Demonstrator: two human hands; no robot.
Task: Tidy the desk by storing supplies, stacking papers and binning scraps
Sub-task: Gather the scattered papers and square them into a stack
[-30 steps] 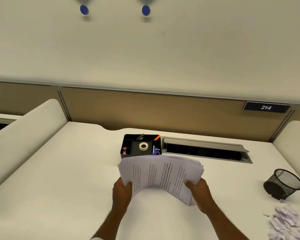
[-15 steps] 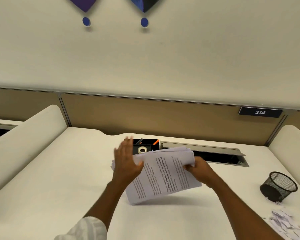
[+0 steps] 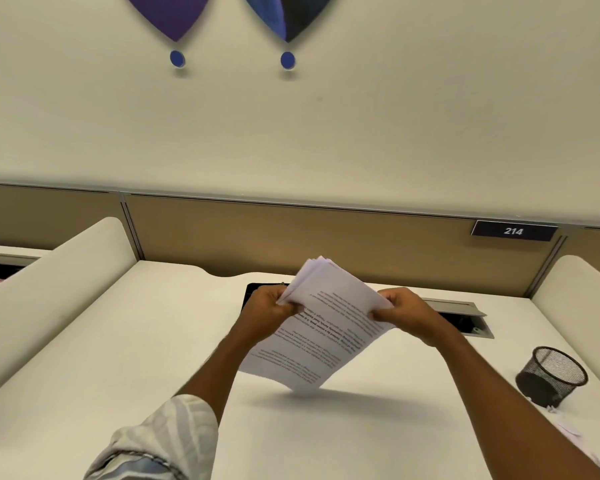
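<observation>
**Paper stack hangs corner-down between the two grips**

Over the middle of the pale counter [image 3: 118,341] I see the paper stack [image 3: 326,334] held up, not lying flat. It is tilted: its long axis runs from the far top corner down to one low corner that points at the counter. I cannot tell if this corner touches.

The left grip [image 3: 268,314] pinches the left edge and the right grip [image 3: 408,314] pinches the right edge, both in the upper half. So the stack lies between them, equally near to both.

I judge that the coming move must bring one edge level with the counter before any tapping.

The mesh bin [image 3: 551,375] stands well apart at the right, with paper scraps [image 3: 565,422] just beside it.
</observation>
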